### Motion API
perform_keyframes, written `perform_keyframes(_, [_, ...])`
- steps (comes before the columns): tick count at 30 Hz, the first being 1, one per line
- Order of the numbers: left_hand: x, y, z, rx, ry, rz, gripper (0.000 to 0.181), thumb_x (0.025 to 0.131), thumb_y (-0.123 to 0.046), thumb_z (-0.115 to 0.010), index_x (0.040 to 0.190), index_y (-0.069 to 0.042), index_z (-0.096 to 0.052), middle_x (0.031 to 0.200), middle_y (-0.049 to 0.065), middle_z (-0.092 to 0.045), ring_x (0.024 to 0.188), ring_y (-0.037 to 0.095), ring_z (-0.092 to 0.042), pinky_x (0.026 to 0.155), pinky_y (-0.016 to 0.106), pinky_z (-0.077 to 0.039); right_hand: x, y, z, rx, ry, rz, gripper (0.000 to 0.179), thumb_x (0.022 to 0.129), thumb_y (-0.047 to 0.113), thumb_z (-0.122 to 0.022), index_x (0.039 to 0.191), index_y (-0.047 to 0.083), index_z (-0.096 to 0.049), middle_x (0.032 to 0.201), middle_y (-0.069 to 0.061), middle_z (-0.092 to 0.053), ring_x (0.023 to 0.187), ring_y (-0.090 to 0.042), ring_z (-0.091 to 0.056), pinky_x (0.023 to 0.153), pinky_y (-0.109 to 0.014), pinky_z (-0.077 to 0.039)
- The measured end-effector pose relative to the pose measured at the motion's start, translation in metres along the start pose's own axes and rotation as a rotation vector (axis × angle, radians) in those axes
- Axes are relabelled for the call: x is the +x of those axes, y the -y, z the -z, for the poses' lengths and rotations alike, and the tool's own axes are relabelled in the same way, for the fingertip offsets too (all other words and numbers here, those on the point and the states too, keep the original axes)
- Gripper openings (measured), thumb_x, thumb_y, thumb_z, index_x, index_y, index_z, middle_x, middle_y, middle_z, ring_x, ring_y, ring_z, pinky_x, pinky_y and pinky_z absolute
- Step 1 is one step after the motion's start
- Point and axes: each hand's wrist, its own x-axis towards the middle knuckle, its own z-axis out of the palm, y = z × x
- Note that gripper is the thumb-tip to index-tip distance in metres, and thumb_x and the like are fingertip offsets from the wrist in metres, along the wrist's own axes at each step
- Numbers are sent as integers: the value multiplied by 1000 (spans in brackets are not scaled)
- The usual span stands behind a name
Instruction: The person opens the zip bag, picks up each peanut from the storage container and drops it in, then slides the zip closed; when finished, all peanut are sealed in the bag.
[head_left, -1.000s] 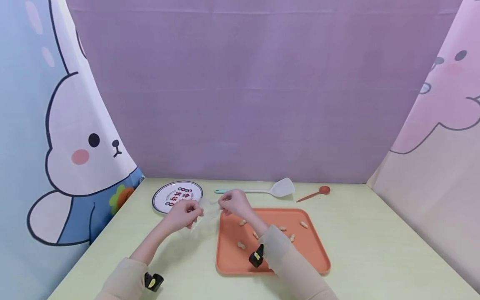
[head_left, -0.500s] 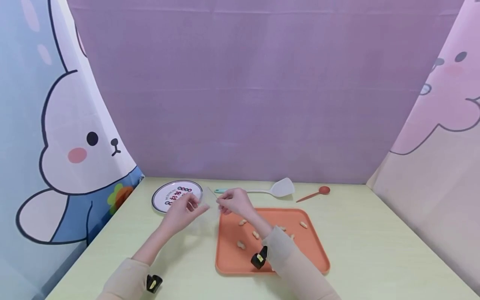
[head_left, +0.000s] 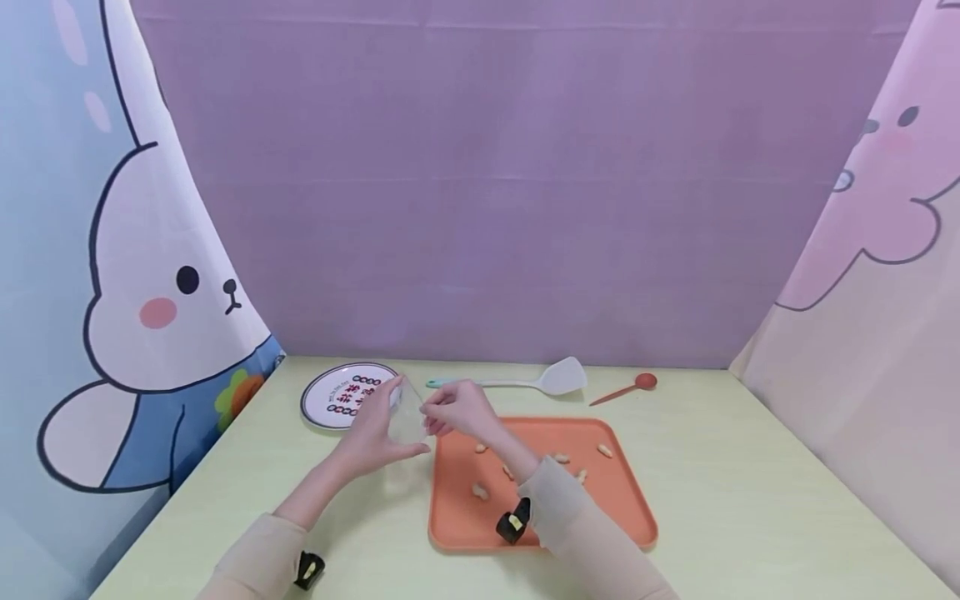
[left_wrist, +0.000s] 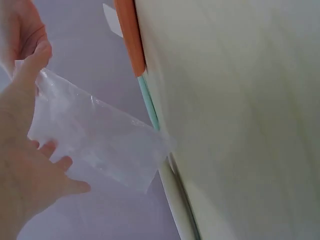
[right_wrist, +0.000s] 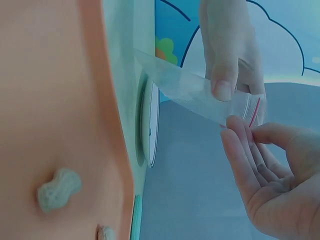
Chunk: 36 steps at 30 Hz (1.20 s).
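Note:
A clear zip bag (head_left: pixel 407 421) with a red line near its mouth hangs between my two hands, left of the orange tray (head_left: pixel 543 533). My right hand (head_left: pixel 465 410) pinches the bag's edge near the zip between thumb and fingertips. My left hand (head_left: pixel 369 435) is spread around the other side, fingers extended and thumb held well apart. In the right wrist view, the left thumb (right_wrist: pixel 222 90) lies against the film. Through the film no contents show. Several peanuts (head_left: pixel 480 492) lie scattered on the tray below the right forearm, which hides part of it.
Behind the left hand sits a white plate (head_left: pixel 318 404) with a dark rim and red print. Along the back lie a white spatula (head_left: pixel 562 377) with a mint handle and a red spoon (head_left: pixel 645 382). A purple curtain (head_left: pixel 487 208) closes off the back.
My left hand has let go of its pinch on the bag's left side and spread its fingers and thumb wide. The right hand has shifted slightly left, still pinching the bag.

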Motion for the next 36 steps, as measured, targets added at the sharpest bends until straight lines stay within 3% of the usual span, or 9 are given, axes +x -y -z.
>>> perform_keyframes(6, [0,6,4,-43,-8,-5,97,65,-34,-85,141,-1,-33,135,16,-48,125,34,-45,102,54,-40,-1,-2,0,17,4,-8,11,87,13,-66,86,4,-72,71,-10,-70,60,-18,-68,66,-44,-58])
perform_keyframes(13, [-1,17,8,-100,31,-42,92,68,-27,-84,140,0,-34,135,16,-50,127,33,-45,105,53,-37,-1,-7,-2,18,15,-56,18,87,15,-66,92,-2,-70,73,-11,-71,62,-20,-68,71,-48,-57])
perform_keyframes(16, [-1,21,7,-115,47,-53,91,68,-28,-84,140,-1,-34,133,15,-52,126,33,-45,105,53,-37,-2,-8,-3,11,15,-44,18,88,15,-66,92,-2,-70,75,-14,-71,66,-26,-69,68,-45,-58])
perform_keyframes(20, [-1,24,4,-115,65,-63,91,69,-30,-83,141,-3,-35,132,14,-52,126,32,-46,104,52,-38,-12,0,2,-25,14,9,19,89,12,-63,95,-5,-69,82,-22,-70,71,-31,-69,61,-33,-59])
perform_keyframes(25, [0,24,5,-54,88,-66,93,69,-32,-83,142,-3,-34,133,14,-52,127,32,-45,105,50,-38,-24,-1,26,-66,30,73,19,91,13,-61,101,-2,-67,95,-23,-68,74,-20,-68,65,-27,-58])
perform_keyframes(29, [3,26,8,-1,97,-77,95,69,-32,-83,143,-1,-32,135,15,-50,127,34,-45,105,50,-38,-22,-31,53,-125,19,99,20,90,20,-63,104,5,-68,98,-13,-69,84,-20,-68,75,-33,-57])
perform_keyframes(36, [3,31,5,-44,154,-91,94,70,-27,-83,143,1,-30,137,18,-47,126,33,-46,100,45,-44,-43,-56,100,-229,-16,104,20,91,23,-62,105,11,-68,103,-7,-68,99,-22,-64,81,-31,-54])
